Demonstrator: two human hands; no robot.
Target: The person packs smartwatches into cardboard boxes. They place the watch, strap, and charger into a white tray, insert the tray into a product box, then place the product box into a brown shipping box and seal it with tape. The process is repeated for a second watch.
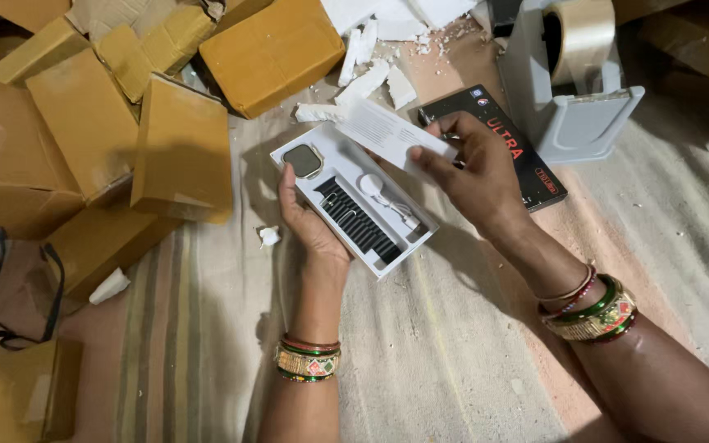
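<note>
The white tray point(353, 209), holding a smartwatch face point(303, 161), a black strap point(359, 220) and a white charger point(372, 185), rests on the left hand point(309, 226), fingers curled under its near edge. The right hand point(473, 168) pinches a white leaflet point(387, 131) over the tray's far end. This looks like the packing step; the leaflet probably needs laying flat, then the black lid point(527, 152) beside it.

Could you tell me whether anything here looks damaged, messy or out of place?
Yes: broken white foam pieces and crumbs lie scattered on the cloth behind the white tray that the left hand holds. The right hand holds a leaflet over it. The tray's contents look neatly seated.
</note>
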